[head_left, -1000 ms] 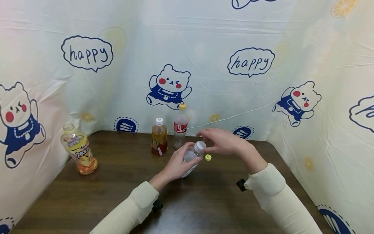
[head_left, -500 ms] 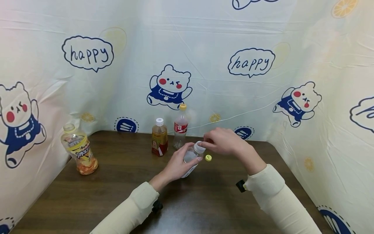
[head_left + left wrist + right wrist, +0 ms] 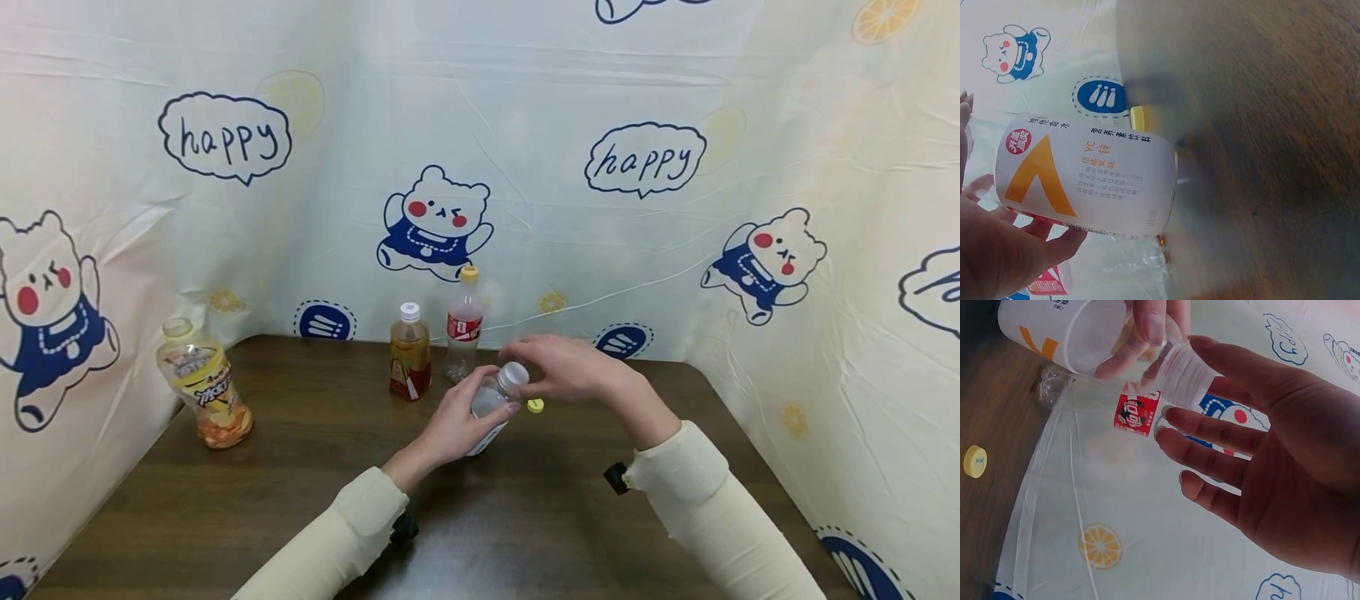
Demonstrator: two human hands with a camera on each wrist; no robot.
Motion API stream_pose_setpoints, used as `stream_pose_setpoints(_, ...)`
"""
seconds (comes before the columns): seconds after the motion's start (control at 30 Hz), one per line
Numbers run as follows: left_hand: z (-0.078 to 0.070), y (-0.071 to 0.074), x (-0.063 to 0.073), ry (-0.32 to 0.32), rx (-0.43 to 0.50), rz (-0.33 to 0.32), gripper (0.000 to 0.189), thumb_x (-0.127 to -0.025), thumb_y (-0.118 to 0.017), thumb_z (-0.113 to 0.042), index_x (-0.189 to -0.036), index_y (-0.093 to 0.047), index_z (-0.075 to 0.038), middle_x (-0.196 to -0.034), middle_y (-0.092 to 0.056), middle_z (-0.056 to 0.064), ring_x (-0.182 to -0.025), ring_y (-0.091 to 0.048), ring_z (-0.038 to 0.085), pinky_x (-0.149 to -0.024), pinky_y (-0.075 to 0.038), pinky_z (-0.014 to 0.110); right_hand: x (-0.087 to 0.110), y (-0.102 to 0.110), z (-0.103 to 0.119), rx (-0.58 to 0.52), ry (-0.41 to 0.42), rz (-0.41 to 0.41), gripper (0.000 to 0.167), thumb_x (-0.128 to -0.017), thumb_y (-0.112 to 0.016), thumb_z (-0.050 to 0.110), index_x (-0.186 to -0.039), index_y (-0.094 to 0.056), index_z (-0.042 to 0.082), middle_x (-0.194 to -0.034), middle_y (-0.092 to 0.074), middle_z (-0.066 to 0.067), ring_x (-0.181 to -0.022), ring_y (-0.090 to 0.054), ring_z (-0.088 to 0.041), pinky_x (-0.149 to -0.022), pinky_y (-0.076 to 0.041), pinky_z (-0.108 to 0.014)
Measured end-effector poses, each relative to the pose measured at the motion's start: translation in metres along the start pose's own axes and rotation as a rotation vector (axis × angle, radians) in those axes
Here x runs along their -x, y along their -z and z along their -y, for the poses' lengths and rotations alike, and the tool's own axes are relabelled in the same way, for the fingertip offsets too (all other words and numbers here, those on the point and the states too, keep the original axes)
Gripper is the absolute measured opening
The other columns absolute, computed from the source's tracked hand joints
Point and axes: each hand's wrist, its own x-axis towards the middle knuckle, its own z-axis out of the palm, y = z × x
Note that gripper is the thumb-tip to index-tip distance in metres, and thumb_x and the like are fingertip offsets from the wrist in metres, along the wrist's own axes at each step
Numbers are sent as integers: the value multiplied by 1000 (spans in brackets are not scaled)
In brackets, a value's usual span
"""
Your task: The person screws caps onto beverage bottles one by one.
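Note:
My left hand [image 3: 450, 427] grips a bottle with a white label [image 3: 1091, 175] bearing an orange mark, holding it tilted over the table. The bottle's white ridged cap [image 3: 1184, 376] sits on the neck. Around that cap my right hand [image 3: 573, 367] is spread loosely, palm visible in the right wrist view. Its thumb tip is right at the cap's edge, and the index finger passes partly hidden behind the cap. The other fingers reach out below it, slightly bent. Left-hand fingers [image 3: 1150, 328] show around the bottle's upper part.
A loose yellow cap [image 3: 536, 406] lies on the brown table [image 3: 322, 500] just right of the held bottle. Behind stand an amber drink bottle [image 3: 409, 358] and a red-labelled bottle [image 3: 463, 329] with a yellow cap. Far left is an uncapped yellow-labelled bottle [image 3: 212, 392]. A printed curtain [image 3: 540, 100] surrounds the table.
Half a second ago the right fingers were bunched on the white cap with the wrist turned; now they have swung back and spread around it. The left hand and bottle stay put.

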Motion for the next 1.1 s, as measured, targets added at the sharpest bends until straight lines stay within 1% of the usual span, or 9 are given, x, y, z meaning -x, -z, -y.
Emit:
stream_pose_setpoints(0.1,0,0,0,-7,-4,0,61,-93,-72,-53,-144,-46,-33,-143,-56,-2,-125,-57,23,-103,-48,56,-1,-1,0,-9,3,-3,36,-94,-76,33,-126,-66,22,-111,-70,6,-96,-64,-14,-81,-56,-35)
stream_pose_setpoints(0.23,-1,0,1,-21,-18,2,61,-93,-71,-54,-144,-46,-33,-143,-55,-2,-123,-57,21,-102,-49,54,-2,-4,-1,7,-26,-11,26,-96,-71,40,-114,-68,22,-90,-68,10,-77,-61,-11,-66,-53,-30)
stream_pose_setpoints(0.33,-1,0,1,-29,-18,4,61,-93,-71,-55,-144,-46,-33,-145,-54,-2,-124,-57,21,-103,-49,54,-3,-4,-2,58,-73,-21,29,-98,-65,50,-103,-71,22,-78,-63,11,-69,-57,-11,-59,-49,-29)
stream_pose_setpoints(0.47,-1,0,2,-21,-11,3,63,-92,-71,-55,-145,-46,-33,-145,-55,-2,-128,-55,22,-106,-46,57,-2,-2,-1,113,-131,-46,38,-100,-58,56,-93,-75,22,-72,-63,10,-67,-57,-13,-57,-48,-29)
stream_pose_setpoints(0.6,-1,0,1,-4,-7,-1,64,-91,-72,-55,-145,-46,-33,-144,-56,-2,-127,-56,23,-106,-46,57,-1,2,0,98,-124,-52,39,-99,-60,54,-112,-74,20,-90,-71,7,-80,-64,-15,-67,-55,-32)
stream_pose_setpoints(0.73,0,0,1,-6,-11,-5,64,-91,-72,-54,-145,-46,-33,-144,-55,-2,-125,-57,23,-104,-48,56,0,4,1,25,-82,-15,49,-97,-68,47,-136,-60,20,-117,-70,2,-100,-65,-17,-85,-58,-39)
stream_pose_setpoints(0.8,-1,0,1,-9,-14,-3,64,-92,-72,-54,-145,-45,-33,-145,-55,-2,-126,-57,23,-104,-48,56,0,4,1,-13,-60,6,55,-95,-72,42,-142,-54,21,-125,-66,-1,-102,-63,-17,-89,-57,-40)
stream_pose_setpoints(0.97,-2,0,2,-6,-12,6,63,-92,-72,-54,-145,-45,-32,-145,-55,-2,-126,-57,23,-104,-48,56,-1,1,1,-47,-5,22,58,-92,-78,29,-143,-51,21,-133,-60,-2,-104,-61,-17,-92,-56,-39)
stream_pose_setpoints(1.1,0,1,2,-11,-9,11,62,-93,-71,-53,-145,-44,-33,-145,-54,-3,-125,-56,23,-104,-48,56,-3,-1,1,-51,29,31,46,-93,-77,26,-135,-59,20,-124,-66,1,-105,-63,-18,-91,-57,-38)
